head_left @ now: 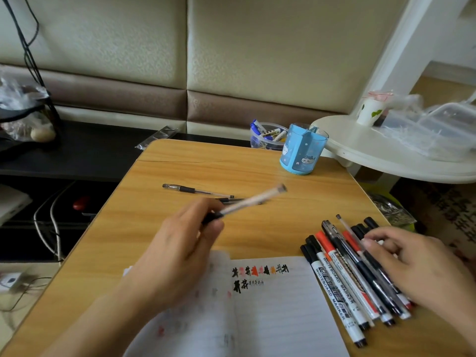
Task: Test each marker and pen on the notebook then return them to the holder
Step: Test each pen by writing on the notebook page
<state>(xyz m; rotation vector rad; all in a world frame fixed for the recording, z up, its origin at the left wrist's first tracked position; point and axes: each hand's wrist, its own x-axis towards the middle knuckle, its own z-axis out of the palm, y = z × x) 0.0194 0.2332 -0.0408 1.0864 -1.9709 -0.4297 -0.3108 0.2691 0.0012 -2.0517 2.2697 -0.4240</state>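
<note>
1. Head view: the notebook [270,305] lies open at the near edge of the wooden table [180,171], its lined page carrying two short rows of black and orange test marks, so a number of pens appear to have been tried.
2. The left hand [177,251] pinches a pen [247,202] by its dark grip end, the pale barrel angled up and away over the table; the pen is blurred.
3. The right hand [412,264] rests with curled fingers on a pile of markers and pens [360,276] just right of the notebook; I cannot tell whether it holds one.
4. Two more pens [198,190] lie loose on the table beyond the left hand.
5. The blue holder [301,153] stands at the far right of the table and looks empty, so returning everything seems yet to be done.
6. Materials: the holder is translucent plastic with cartoon prints; the markers are smooth white cylinders with black or orange caps; the table is wood-grain laminate.
</note>
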